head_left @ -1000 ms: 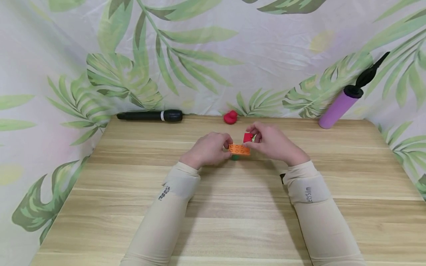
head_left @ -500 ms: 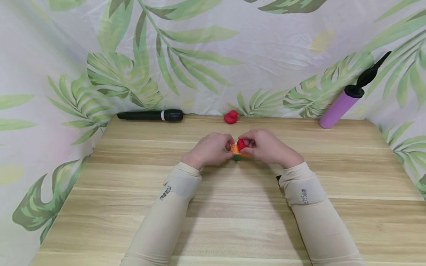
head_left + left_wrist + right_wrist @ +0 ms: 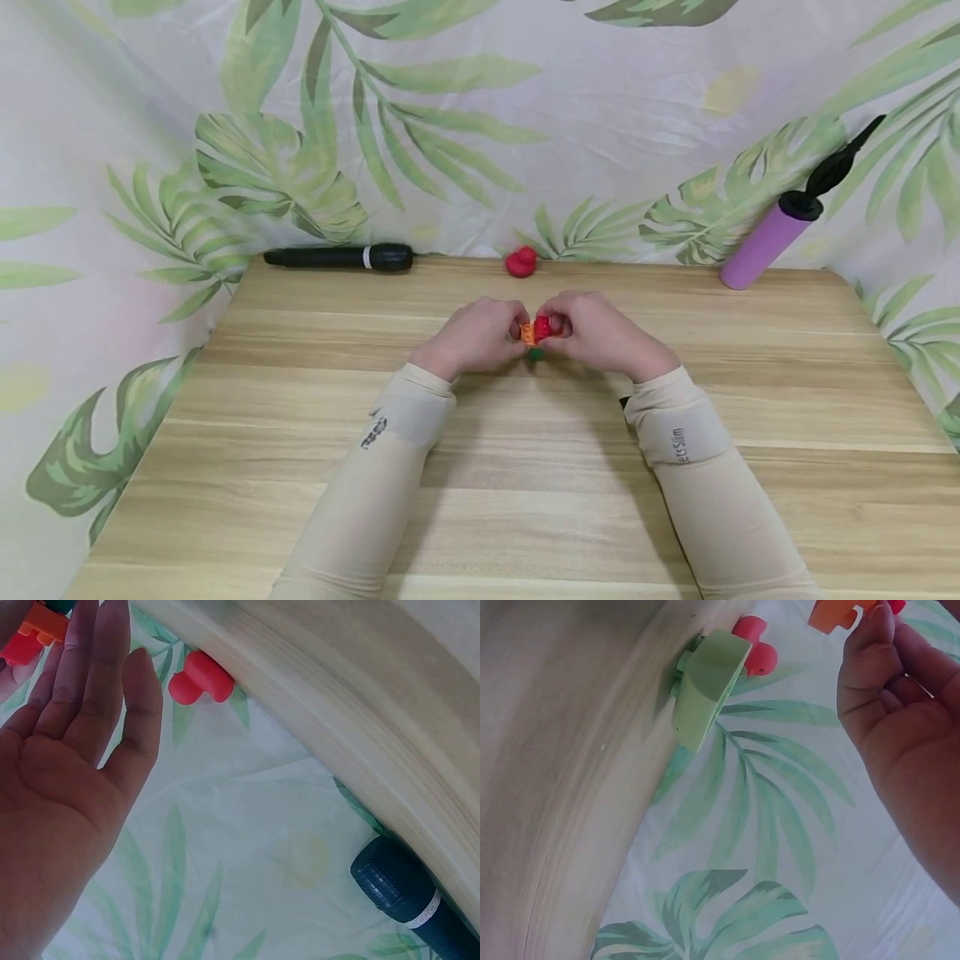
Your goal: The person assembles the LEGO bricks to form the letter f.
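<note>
At frame centre, gripping orange brick (image 3: pixel 527 334) with left fingers (image 3: pixel 517 311); with right fingers (image 3: pixel 558 342), pinching red brick (image 3: pixel 543 326) over orange brick's right part.

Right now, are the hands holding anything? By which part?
The left hand pinches the orange brick at its left end; the right hand pinches the red brick by its right side. Whether that hand also touches the orange brick: can't tell.
</note>
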The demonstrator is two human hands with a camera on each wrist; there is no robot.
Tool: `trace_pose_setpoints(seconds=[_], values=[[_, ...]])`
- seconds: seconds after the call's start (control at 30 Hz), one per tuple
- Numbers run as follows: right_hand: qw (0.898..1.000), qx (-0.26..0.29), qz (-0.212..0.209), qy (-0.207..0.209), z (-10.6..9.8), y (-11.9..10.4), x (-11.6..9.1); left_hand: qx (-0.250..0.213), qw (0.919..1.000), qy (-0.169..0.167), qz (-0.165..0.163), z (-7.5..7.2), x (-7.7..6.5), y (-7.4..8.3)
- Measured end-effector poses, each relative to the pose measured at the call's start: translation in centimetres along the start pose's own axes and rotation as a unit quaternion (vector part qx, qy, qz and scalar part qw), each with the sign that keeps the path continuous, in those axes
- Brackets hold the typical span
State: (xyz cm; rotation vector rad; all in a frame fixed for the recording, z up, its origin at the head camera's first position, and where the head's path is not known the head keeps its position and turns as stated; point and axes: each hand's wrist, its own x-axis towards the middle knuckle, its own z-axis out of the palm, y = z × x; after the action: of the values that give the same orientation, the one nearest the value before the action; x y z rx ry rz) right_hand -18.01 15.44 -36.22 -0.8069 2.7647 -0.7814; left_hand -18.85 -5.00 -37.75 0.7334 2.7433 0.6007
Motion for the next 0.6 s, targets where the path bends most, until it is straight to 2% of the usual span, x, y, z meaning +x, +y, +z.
trace_pose_setpoints(seconds=[0.3, 0.6], values=[[1.0, -0.014, -0.009, -0.013, -0.13, -0.32, 0.01, -0.006, 1.0, -0.003, -0.001, -0.16, -0.22, 0.09], [0.998, 0.047, 0.021, -0.025, -0.71, 0.12, -0.32, -0.006, 1.0, -0.002, 0.004, -0.32, -0.28, 0.24]])
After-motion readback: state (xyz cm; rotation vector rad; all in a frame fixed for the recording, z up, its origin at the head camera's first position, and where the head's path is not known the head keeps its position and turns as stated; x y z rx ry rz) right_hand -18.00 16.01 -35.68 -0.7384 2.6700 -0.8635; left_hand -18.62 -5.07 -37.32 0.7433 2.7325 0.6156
